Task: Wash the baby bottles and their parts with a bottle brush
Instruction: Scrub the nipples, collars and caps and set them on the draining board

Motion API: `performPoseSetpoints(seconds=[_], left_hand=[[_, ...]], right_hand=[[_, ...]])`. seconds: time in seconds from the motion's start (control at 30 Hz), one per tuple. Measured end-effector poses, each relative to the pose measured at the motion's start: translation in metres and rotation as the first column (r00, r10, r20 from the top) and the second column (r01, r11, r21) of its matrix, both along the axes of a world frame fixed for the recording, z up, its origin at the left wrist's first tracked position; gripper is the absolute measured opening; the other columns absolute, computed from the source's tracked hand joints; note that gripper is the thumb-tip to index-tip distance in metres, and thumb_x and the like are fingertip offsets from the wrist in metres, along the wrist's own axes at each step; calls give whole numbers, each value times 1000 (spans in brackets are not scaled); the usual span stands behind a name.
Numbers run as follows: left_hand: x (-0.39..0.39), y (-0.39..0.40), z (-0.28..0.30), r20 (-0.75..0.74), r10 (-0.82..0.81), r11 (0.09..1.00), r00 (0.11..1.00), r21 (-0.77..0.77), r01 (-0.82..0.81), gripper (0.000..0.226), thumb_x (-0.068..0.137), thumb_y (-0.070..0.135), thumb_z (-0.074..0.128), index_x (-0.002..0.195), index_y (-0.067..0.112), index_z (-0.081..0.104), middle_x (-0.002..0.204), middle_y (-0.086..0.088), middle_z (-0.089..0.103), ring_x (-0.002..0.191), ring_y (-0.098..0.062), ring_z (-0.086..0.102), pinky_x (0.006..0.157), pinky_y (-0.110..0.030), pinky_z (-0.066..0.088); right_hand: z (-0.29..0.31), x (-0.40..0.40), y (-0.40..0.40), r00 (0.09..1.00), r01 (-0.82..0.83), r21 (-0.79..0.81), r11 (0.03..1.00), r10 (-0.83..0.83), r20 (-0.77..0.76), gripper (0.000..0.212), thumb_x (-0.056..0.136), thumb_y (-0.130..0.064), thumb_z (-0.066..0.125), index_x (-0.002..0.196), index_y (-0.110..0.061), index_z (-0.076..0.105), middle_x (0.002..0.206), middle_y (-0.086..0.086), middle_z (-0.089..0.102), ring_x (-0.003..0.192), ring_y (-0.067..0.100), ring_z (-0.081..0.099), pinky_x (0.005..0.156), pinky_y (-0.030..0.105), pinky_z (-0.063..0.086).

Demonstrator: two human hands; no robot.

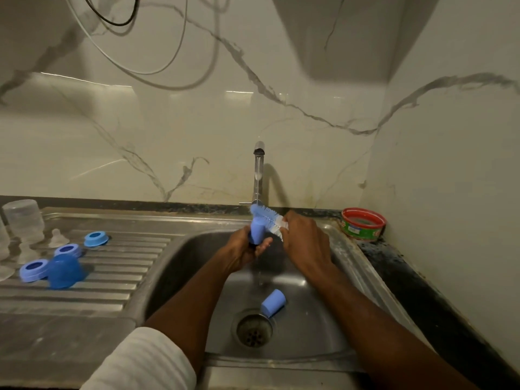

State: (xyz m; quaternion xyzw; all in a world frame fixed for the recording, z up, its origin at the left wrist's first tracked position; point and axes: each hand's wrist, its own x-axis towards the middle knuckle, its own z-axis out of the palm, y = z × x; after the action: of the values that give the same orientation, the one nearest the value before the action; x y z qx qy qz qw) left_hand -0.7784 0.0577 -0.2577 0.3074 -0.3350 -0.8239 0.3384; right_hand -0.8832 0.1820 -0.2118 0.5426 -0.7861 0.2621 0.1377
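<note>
Over the steel sink [315, 327], my left hand [244, 249] grips a light blue bottle cap [257, 230]. My right hand [306, 240] holds the bottle brush [268, 216], whose blue and white bristles lie against the cap's top, just under the tap [258, 170]. A second blue cap [273, 302] lies on its side in the basin beside the drain [253, 329]. On the drainboard at left rest three blue collar rings [96, 239] [69, 250] [33, 270], a darker blue dome cap [66, 273], clear teats [56, 237] and a clear bottle [24, 219] standing upside down.
A red and green round tub [363, 223] sits on the dark counter at the back right corner. Marble wall rises behind the sink and along the right side. A thin stream of water falls into the basin. Cables hang on the wall above.
</note>
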Motion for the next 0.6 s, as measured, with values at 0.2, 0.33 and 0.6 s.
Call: performPoseSetpoints(seconds=[0.2, 0.33, 0.6], left_hand=[[1, 8, -6, 173, -191, 970, 966, -115, 212, 48, 108, 39, 39, 130, 0, 56, 89, -19, 72, 72, -23, 72, 61, -30, 61], [2, 7, -8, 263, -164, 947, 951, -226, 226, 35, 106, 29, 45, 126, 3, 58, 97, -19, 66, 80, -23, 66, 75, -32, 57], [17, -12, -15, 222, 105, 892, 969, -452, 7, 25, 93, 22, 70, 109, 3, 69, 94, -9, 77, 88, -20, 75, 73, -26, 59]], right_hand=[[0, 1, -7, 1000, -25, 50, 998, 25, 13, 35, 93, -24, 69, 124, -17, 56, 119, 6, 64, 104, 23, 63, 84, 33, 51], [4, -1, -9, 999, 14, 104, 994, -18, 37, 34, 97, -20, 60, 130, -14, 54, 127, 10, 62, 112, 28, 61, 89, 38, 48], [-3, -9, 1, 999, -34, 45, 998, 32, 32, 31, 90, -32, 69, 117, -23, 58, 108, 3, 67, 84, 19, 58, 65, 29, 39]])
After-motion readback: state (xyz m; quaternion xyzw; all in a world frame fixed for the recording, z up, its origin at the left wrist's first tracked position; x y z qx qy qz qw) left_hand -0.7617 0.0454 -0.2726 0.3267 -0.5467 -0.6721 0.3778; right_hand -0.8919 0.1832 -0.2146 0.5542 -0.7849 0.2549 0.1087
